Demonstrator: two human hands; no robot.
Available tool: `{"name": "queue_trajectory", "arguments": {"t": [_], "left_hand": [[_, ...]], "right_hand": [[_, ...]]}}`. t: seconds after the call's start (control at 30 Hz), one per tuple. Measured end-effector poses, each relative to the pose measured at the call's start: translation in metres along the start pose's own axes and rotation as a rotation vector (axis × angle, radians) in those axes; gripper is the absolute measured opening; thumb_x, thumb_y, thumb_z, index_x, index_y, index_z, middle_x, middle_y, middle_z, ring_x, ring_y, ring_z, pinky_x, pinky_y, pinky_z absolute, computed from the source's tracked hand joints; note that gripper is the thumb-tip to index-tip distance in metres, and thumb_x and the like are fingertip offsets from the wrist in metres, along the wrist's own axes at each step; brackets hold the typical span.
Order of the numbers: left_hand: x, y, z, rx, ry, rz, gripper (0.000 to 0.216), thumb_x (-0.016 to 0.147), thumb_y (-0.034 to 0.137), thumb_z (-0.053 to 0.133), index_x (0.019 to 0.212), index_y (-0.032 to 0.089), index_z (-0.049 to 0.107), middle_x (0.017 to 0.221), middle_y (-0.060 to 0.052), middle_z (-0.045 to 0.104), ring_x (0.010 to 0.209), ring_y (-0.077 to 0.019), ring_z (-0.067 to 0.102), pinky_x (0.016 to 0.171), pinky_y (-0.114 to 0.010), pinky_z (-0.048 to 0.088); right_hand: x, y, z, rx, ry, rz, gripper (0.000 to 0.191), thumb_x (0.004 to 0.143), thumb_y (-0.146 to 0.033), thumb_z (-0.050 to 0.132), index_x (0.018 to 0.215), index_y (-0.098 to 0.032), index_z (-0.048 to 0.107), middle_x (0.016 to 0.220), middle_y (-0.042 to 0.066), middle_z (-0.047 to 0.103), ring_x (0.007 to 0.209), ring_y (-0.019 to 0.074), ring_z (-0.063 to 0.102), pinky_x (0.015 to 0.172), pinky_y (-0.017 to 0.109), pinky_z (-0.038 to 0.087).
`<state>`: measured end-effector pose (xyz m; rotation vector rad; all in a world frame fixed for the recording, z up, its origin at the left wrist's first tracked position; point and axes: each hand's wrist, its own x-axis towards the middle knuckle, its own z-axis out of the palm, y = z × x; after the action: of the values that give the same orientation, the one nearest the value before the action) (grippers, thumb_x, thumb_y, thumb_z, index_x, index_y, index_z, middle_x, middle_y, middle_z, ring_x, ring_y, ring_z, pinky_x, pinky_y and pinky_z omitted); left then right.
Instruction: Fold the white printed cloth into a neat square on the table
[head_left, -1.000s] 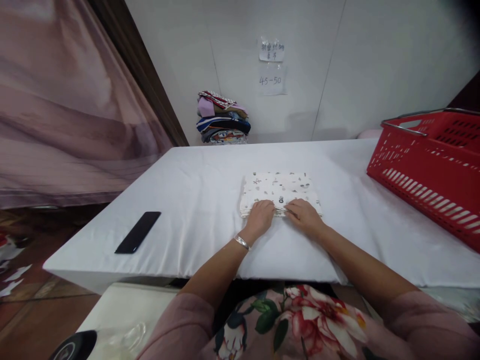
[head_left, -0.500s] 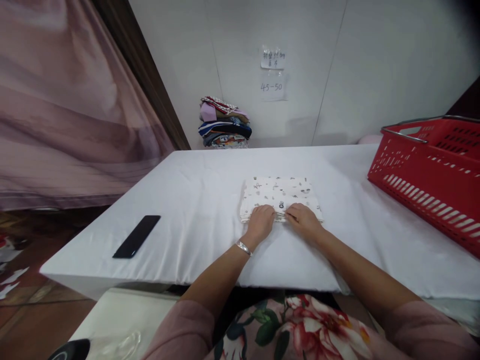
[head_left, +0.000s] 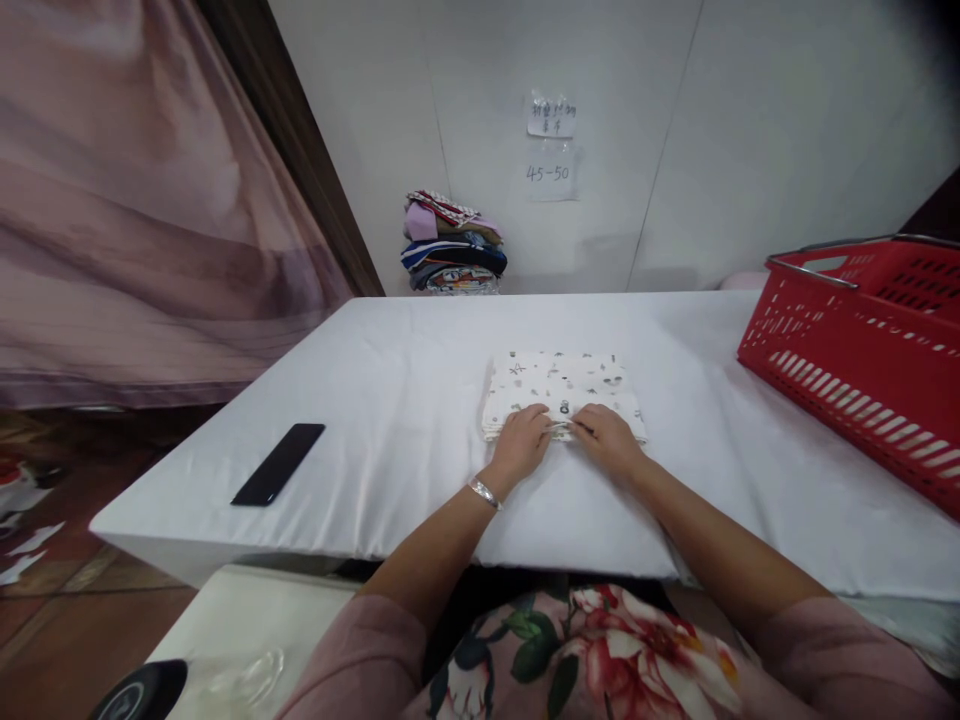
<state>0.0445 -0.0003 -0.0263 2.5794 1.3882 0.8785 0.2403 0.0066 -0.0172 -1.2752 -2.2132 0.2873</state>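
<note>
A: Where do we find the folded cloth [head_left: 553, 378]?

B: We see it flat on the white table [head_left: 390, 400], in front of the person's body, its small dark print facing up. The hands cover parts of its near edge.

A: And what can we tell of the grip?

B: We see the left hand [head_left: 522, 442] and the right hand [head_left: 606, 440] just apart, the fingers of each closed on that near edge. The thumbs are mostly hidden, and we cannot tell how many layers either hand pinches.

A: What else is hard for us to make out?

B: The red basket [head_left: 847, 370] runs out of view on the right, so we cannot see what it holds. At the lower left, a dark round object [head_left: 142, 692] is cut off by the bottom edge. The table hides the base of the cloth stack [head_left: 454, 250] by the wall. On the upper paper sign [head_left: 551, 118], the writing is too blurred for us; the lower sign [head_left: 549, 173] reads 45-50.
</note>
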Motion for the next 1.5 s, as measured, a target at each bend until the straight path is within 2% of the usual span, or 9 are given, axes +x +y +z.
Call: {"name": "queue_trajectory", "arguments": {"t": [0.17,0.37,0.63,0.83,0.97,1.13,1.23,1.33,1.5], "left_hand": [[0.000,-0.004,-0.002,0.001,0.000,-0.006,0.007,0.082,0.018,0.057,0.089,0.019,0.056,0.126,-0.008,0.051,0.115,-0.0205,0.048,0.093,-0.036,0.043],[0.000,-0.007,0.000,0.083,0.004,0.003,0.011,0.083,0.027,0.061,0.092,0.021,0.059,0.124,-0.007,0.054,0.115,-0.0220,0.049,0.093,-0.038,0.043],[0.002,-0.001,-0.002,0.193,-0.018,0.068,0.011,0.088,0.020,0.052,0.084,0.018,0.062,0.120,-0.006,0.058,0.111,-0.0215,0.051,0.090,-0.037,0.043],[0.004,0.000,-0.001,0.164,0.013,0.049,0.013,0.091,0.020,0.046,0.086,0.018,0.058,0.110,-0.006,0.061,0.105,-0.0194,0.053,0.089,-0.035,0.042],[0.006,0.003,-0.002,0.181,-0.052,-0.002,0.012,0.092,0.019,0.043,0.087,0.018,0.054,0.092,-0.004,0.062,0.090,-0.0183,0.056,0.082,-0.034,0.042],[0.007,0.003,-0.002,0.196,-0.078,-0.026,0.017,0.094,0.021,0.040,0.083,0.018,0.054,0.084,-0.004,0.062,0.083,-0.0179,0.057,0.081,-0.035,0.040],[0.005,0.000,0.000,0.150,-0.051,-0.018,0.010,0.091,0.024,0.047,0.092,0.018,0.056,0.089,-0.004,0.063,0.088,-0.0185,0.057,0.084,-0.035,0.040],[0.003,-0.003,0.001,0.113,-0.004,0.000,0.023,0.088,0.027,0.054,0.109,0.020,0.054,0.104,-0.005,0.062,0.101,-0.0202,0.055,0.087,-0.035,0.040],[0.001,-0.005,-0.005,0.139,-0.014,0.024,0.015,0.090,0.021,0.048,0.100,0.022,0.059,0.099,-0.004,0.062,0.099,-0.0190,0.053,0.084,-0.034,0.040]], "right_hand": [[0.000,-0.001,-0.002,-0.010,0.005,-0.014,0.023,0.090,-0.029,0.046,0.077,-0.021,0.063,0.079,0.004,0.060,0.079,0.0183,0.051,0.071,0.029,0.038],[-0.001,-0.001,-0.002,-0.007,0.003,-0.013,0.023,0.090,-0.029,0.045,0.077,-0.021,0.063,0.080,0.004,0.061,0.079,0.0179,0.051,0.071,0.029,0.037],[0.000,0.001,0.001,-0.026,0.008,-0.022,0.023,0.090,-0.029,0.045,0.075,-0.021,0.061,0.078,0.004,0.060,0.078,0.0179,0.051,0.070,0.029,0.037],[-0.003,-0.001,0.000,-0.050,0.004,-0.058,0.020,0.089,-0.030,0.047,0.084,-0.021,0.065,0.084,0.005,0.062,0.082,0.0193,0.052,0.073,0.030,0.039],[-0.005,0.000,0.000,-0.085,-0.013,-0.085,0.019,0.086,-0.032,0.053,0.096,-0.022,0.065,0.092,0.006,0.063,0.086,0.0211,0.053,0.076,0.032,0.039],[-0.003,-0.002,0.001,-0.108,-0.017,-0.053,0.018,0.087,-0.028,0.050,0.093,-0.021,0.066,0.091,0.006,0.063,0.086,0.0202,0.053,0.075,0.031,0.039],[-0.001,-0.002,0.001,-0.105,-0.029,-0.049,0.020,0.089,-0.029,0.048,0.091,-0.021,0.066,0.089,0.006,0.063,0.085,0.0203,0.053,0.075,0.031,0.040],[-0.001,-0.002,0.001,-0.097,-0.023,-0.058,0.021,0.090,-0.028,0.046,0.088,-0.021,0.065,0.088,0.006,0.063,0.086,0.0208,0.053,0.076,0.032,0.040],[-0.005,-0.004,-0.001,-0.113,0.015,-0.117,0.024,0.092,-0.029,0.043,0.094,-0.021,0.066,0.094,0.008,0.064,0.087,0.0213,0.053,0.076,0.033,0.039]]}}
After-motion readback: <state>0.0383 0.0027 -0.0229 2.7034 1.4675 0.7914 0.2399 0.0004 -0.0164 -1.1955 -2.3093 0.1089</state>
